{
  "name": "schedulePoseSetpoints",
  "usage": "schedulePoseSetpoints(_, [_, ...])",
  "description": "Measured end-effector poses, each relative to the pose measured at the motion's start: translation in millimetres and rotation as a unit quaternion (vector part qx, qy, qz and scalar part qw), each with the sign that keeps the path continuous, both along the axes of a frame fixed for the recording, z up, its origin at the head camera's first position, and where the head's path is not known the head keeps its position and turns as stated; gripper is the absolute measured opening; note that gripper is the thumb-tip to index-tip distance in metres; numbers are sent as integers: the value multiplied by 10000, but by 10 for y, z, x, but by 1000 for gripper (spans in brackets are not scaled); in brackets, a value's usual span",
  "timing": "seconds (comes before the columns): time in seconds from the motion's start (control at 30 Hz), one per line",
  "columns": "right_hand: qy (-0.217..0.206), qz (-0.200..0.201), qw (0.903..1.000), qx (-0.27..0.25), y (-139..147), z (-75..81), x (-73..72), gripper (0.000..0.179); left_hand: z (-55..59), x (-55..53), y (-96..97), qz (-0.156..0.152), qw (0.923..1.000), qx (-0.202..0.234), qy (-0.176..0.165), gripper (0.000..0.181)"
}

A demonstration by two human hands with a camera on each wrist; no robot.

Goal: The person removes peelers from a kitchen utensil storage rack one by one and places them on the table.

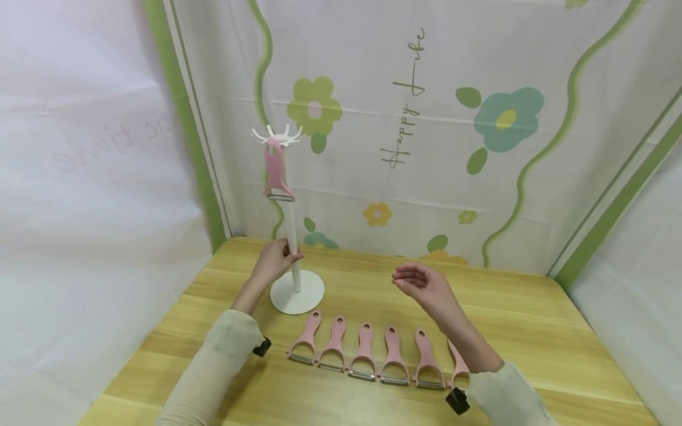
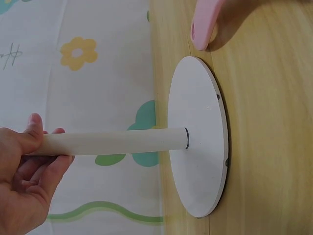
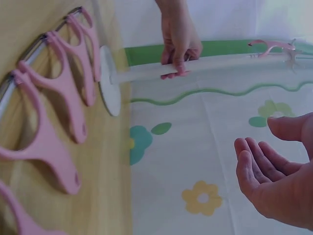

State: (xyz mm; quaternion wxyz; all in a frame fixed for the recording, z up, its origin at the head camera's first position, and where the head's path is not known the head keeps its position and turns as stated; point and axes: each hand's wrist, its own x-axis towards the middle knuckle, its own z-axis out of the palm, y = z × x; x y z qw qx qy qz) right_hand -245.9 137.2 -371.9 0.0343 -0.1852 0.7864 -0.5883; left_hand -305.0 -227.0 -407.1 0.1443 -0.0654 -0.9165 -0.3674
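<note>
A white stand (image 1: 292, 231) with a round base and a crown of hooks stands upright at the left of the table. My left hand (image 1: 275, 260) grips its pole above the base; in the left wrist view, thumb and fingers wrap the pole (image 2: 112, 142). One pink peeler (image 1: 274, 168) hangs from a hook, its blade at the bottom. To the right, my right hand (image 1: 426, 290) is raised over the table with loosely bent fingers and holds nothing. Below it lies a row of several pink peelers (image 1: 364, 349), handles pointing away; my right forearm partly covers the rightmost.
The wooden table (image 1: 533, 331) ends at a patterned curtain (image 1: 341, 177) behind the stand. White fabric walls (image 1: 96, 207) close off the left and right sides. The stand's base (image 1: 297, 302) sits just behind the leftmost lying peeler.
</note>
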Motion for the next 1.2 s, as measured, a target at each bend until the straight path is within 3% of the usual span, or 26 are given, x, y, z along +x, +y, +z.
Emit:
schedulePoseSetpoints(0.7, [495, 421, 9965, -532, -540, 338, -132, 31, 50, -7, 8, -27, 9999, -59, 114, 14])
schedulePoseSetpoints(1.2, [526, 657, 9912, -1022, -895, 502, -177, 30, 23, 15, -10, -36, 10000, 27, 57, 15])
